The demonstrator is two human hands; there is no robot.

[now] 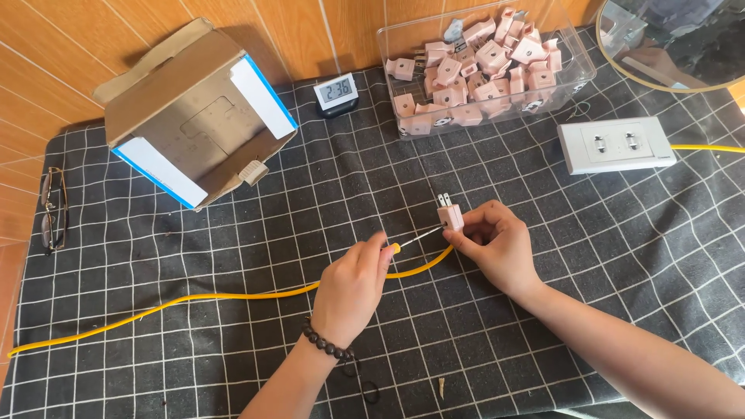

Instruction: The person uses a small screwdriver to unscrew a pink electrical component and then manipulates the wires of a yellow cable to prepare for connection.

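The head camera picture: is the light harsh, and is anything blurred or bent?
Head view: bright, even light; soft shadows under the cardboard box and both hands. Glare on the clear plastic bin and the round glass top. The left hand with the screwdriver and the right hand holding the pink plug look sharp. The grid cloth bows slightly towards the edges.

Bright daylight, soft shadows left of objects, sharp focus, slight wide-angle edge distortion

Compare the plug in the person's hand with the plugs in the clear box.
The held plug is single, prongs up, pinched by the right hand, with the left hand putting a screwdriver to it. The plugs in the clear box lie heaped, untouched. All are pink.
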